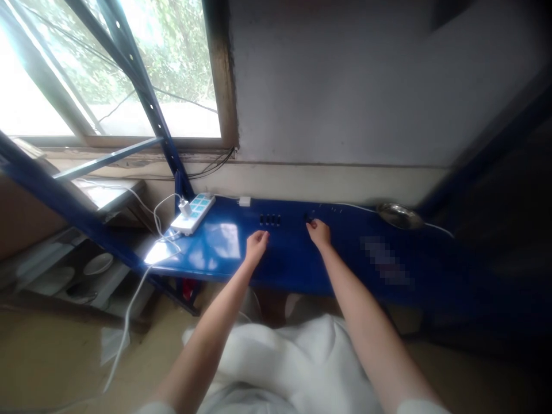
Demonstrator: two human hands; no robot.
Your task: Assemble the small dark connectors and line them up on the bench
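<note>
Both my arms reach forward over a blue table (293, 259). My left hand (257, 242) rests on the tabletop with its fingers curled in, just in front of a short row of small dark parts (270, 219). My right hand (319, 232) is closed in a pinch on a small dark part (309, 219) near the back of the table. A few more tiny dark bits (337, 210) lie scattered to the right of it.
A white power strip (192, 213) with a plugged-in charger and white cables lies at the table's left back. A metal bowl (399, 215) stands at the right back. A blue rack frame (142, 98) crosses the window on the left. A wall runs behind.
</note>
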